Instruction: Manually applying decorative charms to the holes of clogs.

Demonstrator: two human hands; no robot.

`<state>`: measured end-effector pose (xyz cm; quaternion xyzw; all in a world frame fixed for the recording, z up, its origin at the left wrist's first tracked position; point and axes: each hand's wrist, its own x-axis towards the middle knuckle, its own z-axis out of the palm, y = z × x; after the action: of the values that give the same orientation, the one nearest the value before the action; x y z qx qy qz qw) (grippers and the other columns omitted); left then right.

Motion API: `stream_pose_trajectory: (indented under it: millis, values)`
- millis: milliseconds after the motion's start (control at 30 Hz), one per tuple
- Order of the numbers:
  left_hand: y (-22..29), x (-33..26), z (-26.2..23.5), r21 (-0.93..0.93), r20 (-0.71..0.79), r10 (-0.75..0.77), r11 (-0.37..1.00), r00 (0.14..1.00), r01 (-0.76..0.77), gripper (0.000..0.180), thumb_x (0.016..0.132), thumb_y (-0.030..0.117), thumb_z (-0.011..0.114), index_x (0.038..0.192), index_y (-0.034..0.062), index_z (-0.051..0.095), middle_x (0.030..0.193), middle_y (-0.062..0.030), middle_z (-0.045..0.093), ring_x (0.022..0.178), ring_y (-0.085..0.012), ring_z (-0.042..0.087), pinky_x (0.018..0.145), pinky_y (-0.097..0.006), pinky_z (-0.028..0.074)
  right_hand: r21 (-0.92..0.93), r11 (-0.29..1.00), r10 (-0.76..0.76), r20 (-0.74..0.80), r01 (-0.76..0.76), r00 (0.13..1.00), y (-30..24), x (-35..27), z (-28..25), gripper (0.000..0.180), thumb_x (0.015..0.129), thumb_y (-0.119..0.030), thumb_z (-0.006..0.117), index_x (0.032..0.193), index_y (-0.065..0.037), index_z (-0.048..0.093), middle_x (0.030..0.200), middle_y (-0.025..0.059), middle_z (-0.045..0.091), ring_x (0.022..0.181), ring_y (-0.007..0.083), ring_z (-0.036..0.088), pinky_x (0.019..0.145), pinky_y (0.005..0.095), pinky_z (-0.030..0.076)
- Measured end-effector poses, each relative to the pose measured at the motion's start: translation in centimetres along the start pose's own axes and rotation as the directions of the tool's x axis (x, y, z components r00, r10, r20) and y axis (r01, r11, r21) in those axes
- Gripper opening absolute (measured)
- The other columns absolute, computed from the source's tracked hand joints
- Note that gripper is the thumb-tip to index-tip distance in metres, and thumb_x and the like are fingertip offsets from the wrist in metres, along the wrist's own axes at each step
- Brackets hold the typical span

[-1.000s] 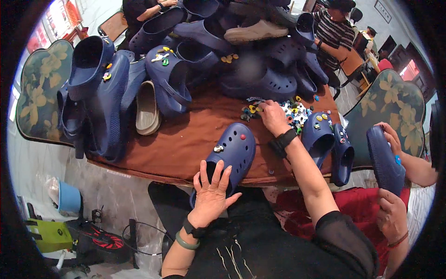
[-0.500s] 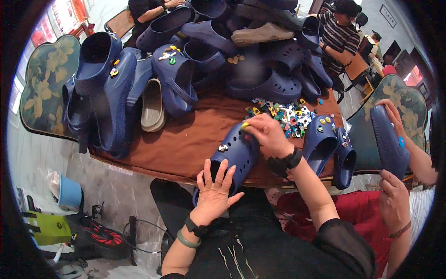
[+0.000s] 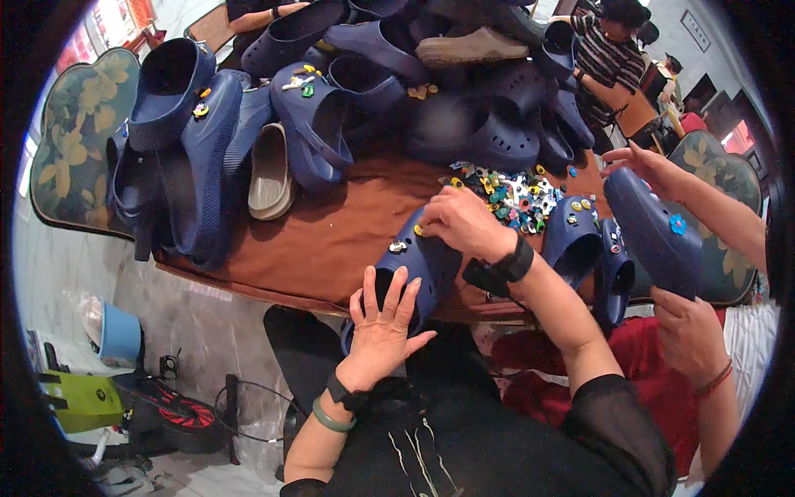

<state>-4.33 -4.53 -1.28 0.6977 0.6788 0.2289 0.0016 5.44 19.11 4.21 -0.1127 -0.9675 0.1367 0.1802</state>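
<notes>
Hands, left [image 3: 383, 327] and right [image 3: 466, 224], press blue clog [image 3: 418, 269].

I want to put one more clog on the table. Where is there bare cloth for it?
The widest bare patch of brown cloth lies between the beige sandal, the clog under the hands, and the front edge. The charm pile and the clogs at the right are crowded, and the back is heaped with clogs.
</notes>
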Motion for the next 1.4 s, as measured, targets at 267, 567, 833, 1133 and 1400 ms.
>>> stream_pose_trajectory:
  millis: [267, 567, 833, 1133, 1400]
  values:
    - [-0.1, -0.1, 0.0, -0.008, 0.011, -0.009, 1.0, 1.0, 0.009, 0.1, 0.073, 0.052, 0.075, 0.149, 0.0111, 0.024, 0.157, -0.0132, 0.012, 0.141, -0.0493, 0.009, 0.104, -0.059, 0.021, 0.271, 0.94, 0.051, 0.489, -0.207, 0.871, 1.1, 3.9, -1.6, 0.025, 0.079, -0.018, 0.073, 0.098, -0.003, 0.069, 0.073, 0.009, 0.061, 0.069, 0.0226, 0.061, 0.061, 0.0343, 0.046]
    - [0.1, -0.1, 0.0, -0.021, -0.006, -0.001, 1.0, 1.0, 0.001, 0.103, 0.073, 0.052, 0.075, 0.15, 0.0112, 0.021, 0.158, -0.0129, 0.011, 0.14, -0.0513, 0.01, 0.102, -0.062, 0.024, 0.249, 0.889, 0.361, 0.132, -0.384, 0.923, 0.1, 0.2, 1.4, 0.025, 0.071, -0.028, 0.078, 0.085, -0.008, 0.074, 0.076, 0.0111, 0.069, 0.071, 0.0258, 0.066, 0.066, 0.0378, 0.05]
    - [-0.2, 0.2, 0.1, -0.041, -0.013, -0.038, 0.998, 0.999, 0.038, 0.098, 0.071, 0.049, 0.077, 0.149, 0.0145, 0.028, 0.157, -0.009, 0.019, 0.143, -0.046, 0.01, 0.106, -0.055, 0.021, -0.012, 0.992, 0.124, -0.151, -0.127, 0.981, 1.7, -3.5, -0.2, 0.032, 0.074, -0.025, 0.078, 0.096, -0.006, 0.065, 0.089, 0.016, 0.061, 0.086, 0.036, 0.061, 0.074, 0.0452, 0.049]
    - [0.2, -0.1, 0.0, -0.04, 0.06, -0.038, 0.998, 0.997, 0.041, 0.108, 0.074, 0.048, 0.076, 0.152, 0.0153, 0.011, 0.159, -0.0131, 0.008, 0.144, -0.0419, 0.013, 0.105, -0.073, 0.013, 0.094, 0.896, 0.349, 0.452, -0.433, 0.821, 0.0, -13.8, -1.3, 0.024, 0.074, -0.015, 0.074, 0.088, 0.0, 0.063, 0.09, 0.0181, 0.062, 0.087, 0.037, 0.061, 0.076, 0.0436, 0.049]
    - [0.2, -0.2, 0.1, -0.003, 0.069, -0.063, 0.998, 0.996, 0.063, 0.103, 0.075, 0.052, 0.073, 0.152, 0.0163, 0.015, 0.159, -0.0129, 0.01, 0.141, -0.0409, 0.023, 0.1, -0.072, 0.022, 0.319, 0.908, 0.314, -0.087, -0.272, 0.945, -2.1, -9.9, -0.5, 0.018, 0.084, -0.005, 0.064, 0.101, -0.001, 0.065, 0.092, 0.0162, 0.064, 0.083, 0.0323, 0.063, 0.074, 0.0387, 0.051]
